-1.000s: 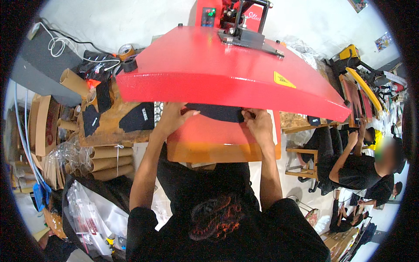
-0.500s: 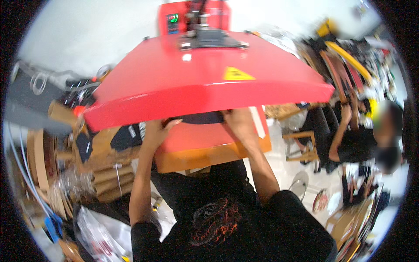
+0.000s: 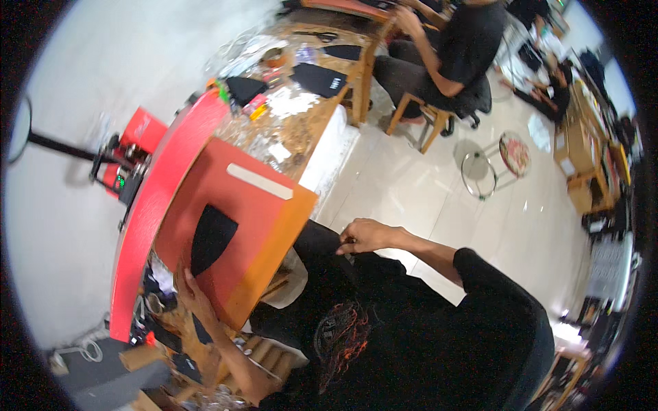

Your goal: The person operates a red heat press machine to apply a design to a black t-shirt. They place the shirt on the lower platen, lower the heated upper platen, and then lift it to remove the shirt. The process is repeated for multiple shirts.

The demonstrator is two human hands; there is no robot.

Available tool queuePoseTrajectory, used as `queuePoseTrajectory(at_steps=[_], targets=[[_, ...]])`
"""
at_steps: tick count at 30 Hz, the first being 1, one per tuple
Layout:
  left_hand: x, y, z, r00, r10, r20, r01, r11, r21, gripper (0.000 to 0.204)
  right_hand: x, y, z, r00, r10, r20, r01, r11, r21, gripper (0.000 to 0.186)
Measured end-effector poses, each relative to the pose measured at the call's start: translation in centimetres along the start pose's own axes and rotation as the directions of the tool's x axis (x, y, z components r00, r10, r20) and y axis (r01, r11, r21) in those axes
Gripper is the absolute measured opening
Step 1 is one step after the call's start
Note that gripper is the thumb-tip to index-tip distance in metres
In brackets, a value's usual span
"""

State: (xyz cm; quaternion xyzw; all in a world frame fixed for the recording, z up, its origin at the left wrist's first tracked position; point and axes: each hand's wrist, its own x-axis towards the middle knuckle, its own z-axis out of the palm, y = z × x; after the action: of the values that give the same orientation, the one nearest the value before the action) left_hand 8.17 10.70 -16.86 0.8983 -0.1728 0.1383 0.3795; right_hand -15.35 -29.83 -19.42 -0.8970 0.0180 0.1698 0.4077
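While one black fabric piece (image 3: 214, 238) lies flat on the red pad (image 3: 243, 270), the person's left hand (image 3: 195, 293) is at its lower end in the head view, with the fingers stretched out and close together. The piece starts right by those fingertips and extends up and to the right of them; whether they touch its edge I cannot tell, but they have no visible grip on it. The right hand (image 3: 365, 236) is well apart from the piece, off to its right and near the person's lap, its fingers curled in toward the thumb; whether something is pinched there I cannot tell. The pad also carries one white strip (image 3: 259, 181), lying apart from the fabric near the pad's upper edge, and one red upper plate (image 3: 152, 205) stands raised along its left side. On the table (image 3: 317, 127) beyond the pad I count three more dark pieces (image 3: 319, 79), one of them with white print, along with one tape roll (image 3: 274, 57) and one pair of scissors (image 3: 317, 35). Two other dark pieces (image 3: 186, 367) show left of the left forearm. One co-worker (image 3: 473, 51) in black is seated beyond the table, and one round stool (image 3: 514, 153) with a patterned seat stands on the floor (image 3: 428, 195).
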Motion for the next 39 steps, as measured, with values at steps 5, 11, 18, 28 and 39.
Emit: queuePoseTrajectory(at_steps=[5, 11, 18, 28, 39], targets=[[-1.2, -0.4, 0.0, 0.986, 0.086, -0.142, -0.100, 0.991, -0.093, 0.046, -1.3, 8.5, 6.6, 0.965, 0.258, -0.048, -0.221, 0.896, 0.385, 0.066], [-3.5, 8.0, 0.1, 0.978, 0.208, 0.007, -0.208, 0.978, 0.032, 0.039, 1.9, 10.7, 6.0, 0.932, 0.311, -0.185, -0.067, 0.650, 0.757, 0.101], [-8.3, 27.6, -5.6, 0.604, 0.523, 0.601, -0.289, 0.847, -0.446, 0.032, 7.0, 11.3, 2.7, 0.895, 0.286, -0.342, 0.060, 0.682, 0.729, 0.096], [-8.0, 28.5, -7.3, 0.355, 0.736, 0.576, 0.347, 0.469, -0.812, 0.040, 0.6, 9.3, 11.4, 0.876, 0.354, -0.326, -0.214, 0.893, 0.396, 0.044], [-6.0, 21.3, -8.3, 0.336, 0.804, 0.491, 0.663, 0.168, -0.729, 0.048, 3.2, 9.3, 9.5, 0.925, 0.335, -0.179, -0.330, 0.942, 0.062, 0.030]])
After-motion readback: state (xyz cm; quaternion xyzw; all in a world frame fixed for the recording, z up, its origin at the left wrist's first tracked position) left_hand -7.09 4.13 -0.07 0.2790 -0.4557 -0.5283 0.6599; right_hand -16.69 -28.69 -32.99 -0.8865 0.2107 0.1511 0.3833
